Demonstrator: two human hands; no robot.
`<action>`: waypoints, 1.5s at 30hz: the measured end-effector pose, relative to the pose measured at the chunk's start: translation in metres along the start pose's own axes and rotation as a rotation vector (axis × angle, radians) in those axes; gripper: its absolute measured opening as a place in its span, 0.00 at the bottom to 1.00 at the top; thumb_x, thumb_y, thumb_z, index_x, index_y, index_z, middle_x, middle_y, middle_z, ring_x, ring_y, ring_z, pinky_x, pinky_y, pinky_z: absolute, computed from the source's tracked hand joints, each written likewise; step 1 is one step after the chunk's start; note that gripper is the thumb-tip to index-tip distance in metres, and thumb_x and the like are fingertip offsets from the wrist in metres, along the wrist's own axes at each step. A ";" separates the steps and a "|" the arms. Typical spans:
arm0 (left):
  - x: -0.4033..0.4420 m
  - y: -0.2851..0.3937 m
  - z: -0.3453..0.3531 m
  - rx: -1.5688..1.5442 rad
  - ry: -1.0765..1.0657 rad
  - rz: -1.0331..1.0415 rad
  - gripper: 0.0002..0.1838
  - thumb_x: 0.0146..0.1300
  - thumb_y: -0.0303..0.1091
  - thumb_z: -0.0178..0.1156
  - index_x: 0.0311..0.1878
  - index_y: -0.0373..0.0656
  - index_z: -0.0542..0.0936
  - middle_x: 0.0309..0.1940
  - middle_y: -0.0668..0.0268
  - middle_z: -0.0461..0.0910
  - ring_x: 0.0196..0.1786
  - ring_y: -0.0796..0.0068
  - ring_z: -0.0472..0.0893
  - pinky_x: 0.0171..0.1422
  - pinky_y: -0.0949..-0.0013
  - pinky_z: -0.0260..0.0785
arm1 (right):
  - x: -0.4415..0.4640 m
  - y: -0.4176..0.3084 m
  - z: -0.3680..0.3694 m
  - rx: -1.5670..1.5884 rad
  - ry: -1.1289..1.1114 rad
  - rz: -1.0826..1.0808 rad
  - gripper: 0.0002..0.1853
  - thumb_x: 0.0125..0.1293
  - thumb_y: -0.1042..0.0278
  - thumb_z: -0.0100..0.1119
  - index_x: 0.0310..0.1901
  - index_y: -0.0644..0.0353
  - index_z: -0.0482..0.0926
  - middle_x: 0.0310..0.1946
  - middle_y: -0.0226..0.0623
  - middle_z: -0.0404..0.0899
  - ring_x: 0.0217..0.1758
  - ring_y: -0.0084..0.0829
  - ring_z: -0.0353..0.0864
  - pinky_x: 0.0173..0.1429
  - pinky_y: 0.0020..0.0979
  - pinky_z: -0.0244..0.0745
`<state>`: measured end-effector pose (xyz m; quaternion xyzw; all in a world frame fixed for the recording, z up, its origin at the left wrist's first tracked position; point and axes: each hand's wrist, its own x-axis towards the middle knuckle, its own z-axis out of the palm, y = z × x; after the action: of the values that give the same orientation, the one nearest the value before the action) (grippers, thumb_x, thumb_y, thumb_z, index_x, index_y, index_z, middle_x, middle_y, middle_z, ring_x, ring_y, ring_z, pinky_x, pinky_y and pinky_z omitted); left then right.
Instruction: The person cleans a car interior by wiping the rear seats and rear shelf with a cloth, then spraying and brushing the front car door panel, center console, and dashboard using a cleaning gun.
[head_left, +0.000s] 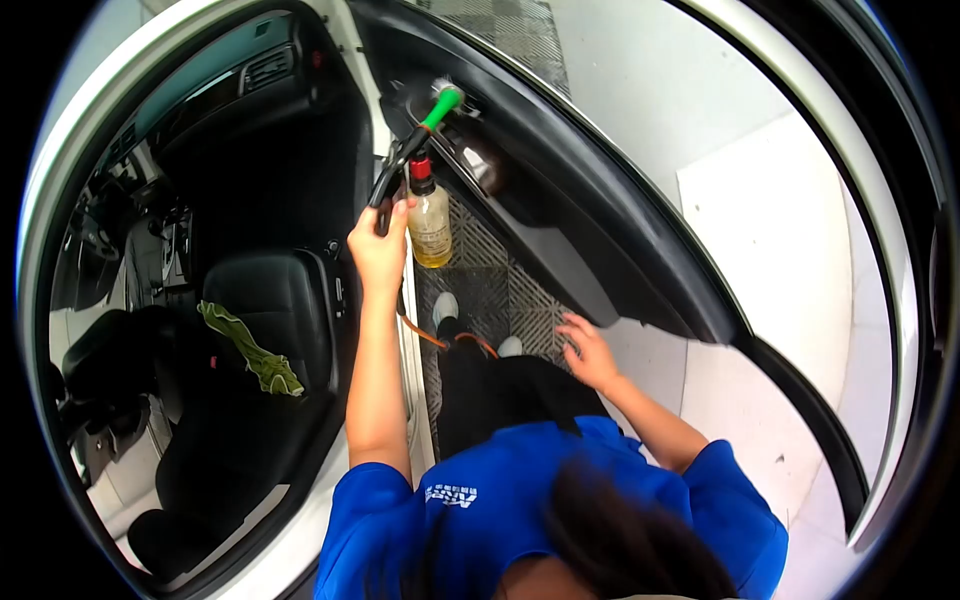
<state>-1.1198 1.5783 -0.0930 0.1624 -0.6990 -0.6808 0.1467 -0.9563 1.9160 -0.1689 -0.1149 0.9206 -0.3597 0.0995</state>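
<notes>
My left hand [382, 248] is wrapped round the black handle of a spray gun [405, 160] with a green tip and a red-capped bottle [430, 225] holding a little yellow liquid. The green tip points at the inner panel of the open car door [540, 230], near the door handle. My right hand [590, 350] hangs by the lower edge of the door, its fingers apart and nothing in them.
A black car seat [265, 300] is at the left, with a green cloth [250, 350] lying on it. An orange hose [425, 333] runs past my legs over the grey patterned floor mat [480, 285]. The white door sill runs beside me.
</notes>
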 end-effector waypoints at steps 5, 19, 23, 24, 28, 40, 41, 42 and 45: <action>-0.095 0.024 -0.013 -0.211 -0.205 -0.072 0.09 0.64 0.29 0.61 0.44 0.35 0.81 0.27 0.73 0.80 0.20 0.93 0.63 0.23 0.84 0.52 | -0.043 -0.011 -0.019 0.075 0.007 0.117 0.14 0.60 0.73 0.54 0.49 0.57 0.78 0.58 0.45 0.72 0.60 0.47 0.72 0.62 0.39 0.69; -0.221 0.029 0.035 -0.016 -0.940 0.306 0.22 0.49 0.24 0.69 0.51 0.36 0.80 0.44 0.54 0.83 0.43 0.62 0.85 0.48 0.69 0.75 | -0.083 -0.028 -0.023 0.046 -0.368 0.196 0.14 0.62 0.68 0.55 0.49 0.61 0.78 0.50 0.50 0.75 0.55 0.49 0.74 0.60 0.40 0.69; -0.171 0.022 0.006 0.085 -0.753 0.105 0.18 0.55 0.28 0.66 0.51 0.40 0.81 0.39 0.58 0.85 0.39 0.75 0.83 0.46 0.72 0.75 | -0.101 -0.003 -0.020 0.045 -0.228 0.226 0.15 0.64 0.67 0.52 0.50 0.60 0.78 0.55 0.47 0.74 0.59 0.47 0.72 0.63 0.38 0.68; -0.153 0.017 -0.002 0.153 -0.692 0.103 0.17 0.56 0.30 0.66 0.50 0.39 0.81 0.35 0.60 0.85 0.37 0.78 0.82 0.43 0.73 0.74 | -0.102 -0.002 -0.022 0.042 -0.232 0.215 0.15 0.64 0.67 0.52 0.50 0.60 0.78 0.55 0.47 0.74 0.59 0.47 0.72 0.63 0.38 0.68; -0.083 -0.009 -0.022 0.209 -0.431 0.124 0.11 0.57 0.33 0.67 0.42 0.38 0.83 0.25 0.68 0.81 0.27 0.85 0.73 0.32 0.76 0.66 | -0.090 -0.016 -0.026 0.019 -0.239 0.280 0.15 0.64 0.66 0.52 0.51 0.60 0.78 0.58 0.47 0.73 0.60 0.47 0.72 0.64 0.38 0.68; 0.052 -0.041 -0.020 -0.027 0.046 0.112 0.10 0.65 0.36 0.61 0.35 0.39 0.82 0.13 0.80 0.65 0.15 0.91 0.59 0.19 0.80 0.48 | 0.160 -0.095 -0.014 -0.015 0.094 -0.191 0.13 0.59 0.74 0.54 0.47 0.61 0.77 0.54 0.50 0.72 0.59 0.49 0.72 0.62 0.39 0.69; 0.060 -0.055 -0.023 0.080 0.061 0.152 0.10 0.65 0.36 0.61 0.37 0.38 0.82 0.14 0.79 0.66 0.15 0.91 0.61 0.19 0.80 0.49 | 0.198 -0.113 -0.013 0.033 0.181 -0.167 0.14 0.59 0.74 0.55 0.48 0.61 0.76 0.56 0.50 0.70 0.60 0.50 0.71 0.61 0.39 0.70; 0.061 -0.047 -0.023 0.026 0.053 0.139 0.10 0.65 0.36 0.61 0.38 0.38 0.82 0.14 0.79 0.66 0.14 0.91 0.61 0.19 0.80 0.50 | 0.237 -0.122 -0.009 0.087 0.219 -0.142 0.15 0.59 0.74 0.55 0.49 0.61 0.76 0.59 0.50 0.67 0.60 0.50 0.71 0.60 0.39 0.71; 0.060 -0.038 -0.030 -0.032 0.023 0.103 0.10 0.66 0.35 0.61 0.38 0.37 0.81 0.14 0.78 0.68 0.14 0.91 0.62 0.18 0.80 0.50 | 0.332 -0.155 -0.001 0.078 0.200 -0.016 0.17 0.58 0.72 0.55 0.50 0.59 0.76 0.70 0.50 0.55 0.59 0.52 0.72 0.61 0.40 0.70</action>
<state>-1.1602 1.5246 -0.1315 0.1317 -0.6937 -0.6815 0.1920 -1.2519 1.7120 -0.0955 -0.0820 0.9102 -0.4059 0.0088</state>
